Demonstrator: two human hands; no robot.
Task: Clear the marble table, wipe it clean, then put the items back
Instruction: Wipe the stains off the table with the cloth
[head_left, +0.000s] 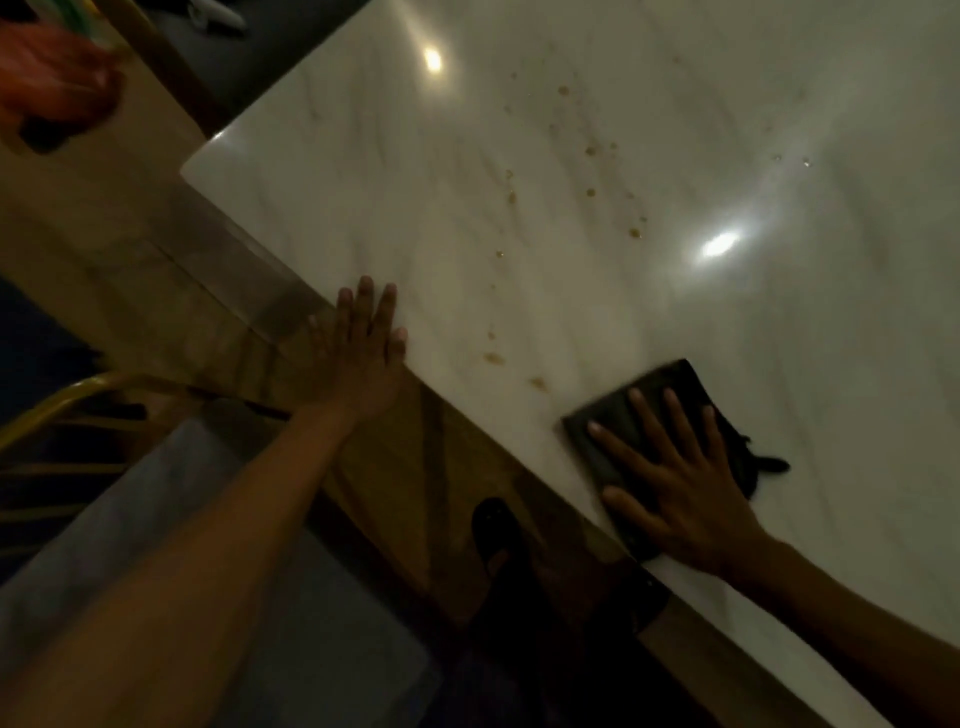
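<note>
Two hands are showing in the head view, both lying against the white marble tabletop (597, 156), whose near edge is running diagonally from upper left to lower right. I am seeing the right hand (680, 483) lying flat, fingers straight and spread, pressing down on a dark folded cloth (654, 384) near that edge; the cloth is resting on the marble, and a ragged corner of it is sticking out beyond the little-finger side of the hand. The left hand (363, 343) is lying open as well, fingers straight and close together, its fingertips resting on the marble just inside the edge while the palm is hanging over it, well apart from the cloth. Between and beyond the two hands, a scatter of small brown crumbs and spots (589, 150) is trailing across the surface, the nearest specks lying just beside the upper left of the cloth. Two bright light reflections (719, 244) are glaring on the polished stone. Below the tabletop edge, I am seeing a brownish floor (130, 249), a dark shoe (496, 530) near the table's edge, and a grey cushioned seat (156, 519) with a yellow curved frame (62, 400) at the left. In the upper left corner an orange object (57, 78) is appearing, too blurred for me to identify.
</note>
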